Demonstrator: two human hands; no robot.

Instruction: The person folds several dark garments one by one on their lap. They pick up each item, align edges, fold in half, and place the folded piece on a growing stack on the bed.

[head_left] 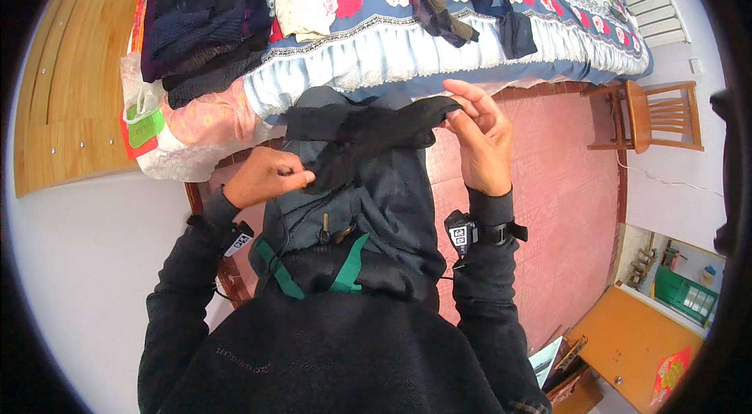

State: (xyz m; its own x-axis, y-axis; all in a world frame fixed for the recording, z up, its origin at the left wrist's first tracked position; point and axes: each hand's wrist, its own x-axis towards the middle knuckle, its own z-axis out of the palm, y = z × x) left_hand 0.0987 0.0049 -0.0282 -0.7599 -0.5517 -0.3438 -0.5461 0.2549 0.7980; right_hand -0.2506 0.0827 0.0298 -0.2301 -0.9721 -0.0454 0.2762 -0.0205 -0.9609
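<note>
A pair of thin black socks [367,129] lies crossed over my knees, dark against dark grey trousers [388,202]. My left hand [265,178] pinches the lower left end of one between thumb and curled fingers. At the upper right, my right hand [483,144] grips another end between thumb and finger, its other fingers loosely extended. Where the dark fabrics overlap, I cannot tell exactly which end belongs to which sock.
On the bed [376,52] ahead are folded dark clothes [205,20], a cream cloth [302,8] and a loose heap of socks [440,8]. A plastic bag [141,91] hangs by the wooden headboard [88,61]. To the right stand a wooden chair [640,117] and an orange-brown cabinet [634,343].
</note>
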